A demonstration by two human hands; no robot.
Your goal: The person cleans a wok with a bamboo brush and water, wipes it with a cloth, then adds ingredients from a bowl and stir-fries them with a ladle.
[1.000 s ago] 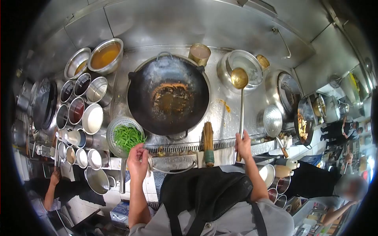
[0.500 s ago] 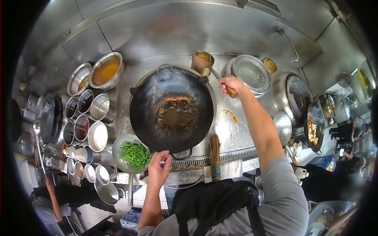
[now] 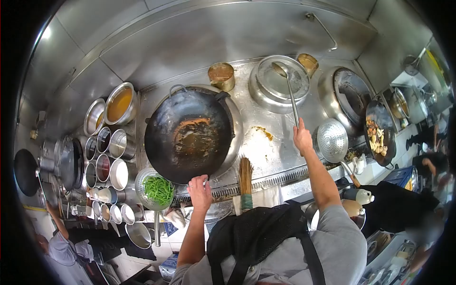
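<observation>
My left hand (image 3: 199,194) is closed at the near rim of a large black wok (image 3: 209,156), where its loop handle is hidden behind my fingers. Dark, oily residue coats the wok's middle. In my right hand (image 3: 302,136) is a long-handled metal ladle (image 3: 291,96), its bowl over a lidded steel pot (image 3: 259,90). Left of my left hand, a perforated strainer (image 3: 143,199) holds green beans (image 3: 159,191). A bamboo wok brush (image 3: 245,183) lies between my arms.
Seasoning containers (image 3: 121,143) and bowls of amber liquid (image 3: 118,105) stand left. A tin can (image 3: 222,76) sits behind the wok. On the right are a perforated skimmer (image 3: 332,140) and another wok (image 3: 387,124) with food. Other people (image 3: 66,247) stand at both sides.
My right hand has swung the ladle from the tin can rightward to the lidded pot. My left hand has closed on the wok's near handle, and the wok sits shifted left on its ring.
</observation>
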